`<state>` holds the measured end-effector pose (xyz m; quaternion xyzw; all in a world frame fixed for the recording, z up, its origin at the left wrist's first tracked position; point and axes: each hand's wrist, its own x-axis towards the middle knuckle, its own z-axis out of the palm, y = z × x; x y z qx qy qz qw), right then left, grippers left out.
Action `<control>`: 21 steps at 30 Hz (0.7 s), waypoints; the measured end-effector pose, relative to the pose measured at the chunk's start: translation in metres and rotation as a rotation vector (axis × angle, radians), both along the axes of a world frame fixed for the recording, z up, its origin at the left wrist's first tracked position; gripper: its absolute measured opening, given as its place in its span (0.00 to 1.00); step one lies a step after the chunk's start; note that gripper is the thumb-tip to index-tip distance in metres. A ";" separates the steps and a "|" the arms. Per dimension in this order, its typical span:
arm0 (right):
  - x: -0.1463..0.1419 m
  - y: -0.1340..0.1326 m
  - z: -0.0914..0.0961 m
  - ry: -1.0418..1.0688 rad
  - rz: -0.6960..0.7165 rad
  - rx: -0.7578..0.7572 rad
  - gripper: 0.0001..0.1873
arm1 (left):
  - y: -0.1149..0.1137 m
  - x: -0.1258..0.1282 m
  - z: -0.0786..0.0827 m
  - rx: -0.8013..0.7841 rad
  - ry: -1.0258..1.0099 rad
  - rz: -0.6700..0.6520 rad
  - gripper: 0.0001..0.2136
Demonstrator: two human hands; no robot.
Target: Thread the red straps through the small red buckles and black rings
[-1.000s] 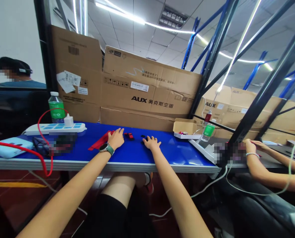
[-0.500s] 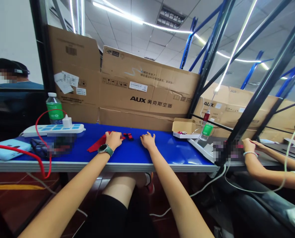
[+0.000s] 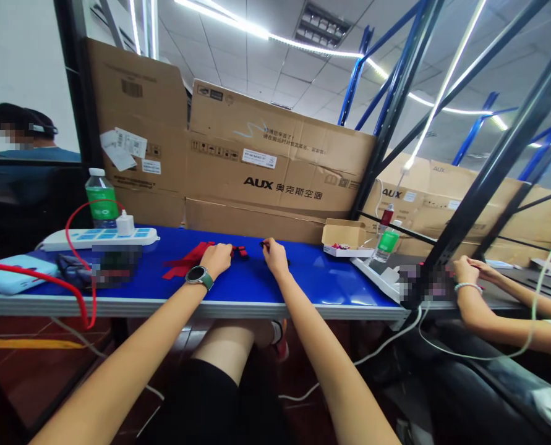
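Blue table, both hands on small parts

Blue table (image 3: 303, 290) ran across the view, backed by stacked cardboard boxes (image 3: 275, 167). At the middle of it the person's left hand (image 3: 217, 258), with one watch (image 3: 199, 276) on the wrist, lay knuckles up on the near end of one red strap (image 3: 185, 261). Its fingers were curled under and touched the strap; whether they gripped it could not be told. Just to the right of that hand sat one red and black clip (image 3: 242, 252), apart from both hands.

The right hand (image 3: 275, 256) rested on the table near the clip. Its fingers were drawn together and pinched one small black piece (image 3: 262, 245), whose tip stuck out to the left of the fingertips.

On the left of the table lay one white power strip (image 3: 99, 237), with one red cable (image 3: 78, 290) looping over the table edge. Two bottles with green labels stood in view: one bottle (image 3: 99, 198) behind the power strip, a second bottle (image 3: 387, 242) far right. One small open box (image 3: 344, 238) stood beside that second bottle. A co-worker's hand (image 3: 465, 272) rested on the next table, well apart from the person's own
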<state>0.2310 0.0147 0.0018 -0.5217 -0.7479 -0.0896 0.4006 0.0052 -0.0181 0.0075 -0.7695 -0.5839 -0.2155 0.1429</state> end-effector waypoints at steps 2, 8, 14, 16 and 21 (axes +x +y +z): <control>0.005 0.003 -0.002 0.145 0.060 0.057 0.10 | 0.000 -0.001 0.000 0.073 -0.101 -0.028 0.11; 0.011 0.006 -0.002 0.326 0.072 0.164 0.08 | -0.006 0.006 0.008 0.204 -0.328 -0.575 0.10; 0.014 -0.006 0.007 0.270 -0.030 0.109 0.16 | -0.016 0.022 0.006 -0.158 -0.432 -0.775 0.14; 0.015 -0.010 0.010 0.255 -0.067 0.078 0.19 | -0.016 0.026 0.004 -0.264 -0.458 -0.777 0.18; 0.016 -0.015 0.012 0.239 -0.063 0.068 0.18 | -0.016 0.017 0.010 -0.108 -0.362 -0.728 0.14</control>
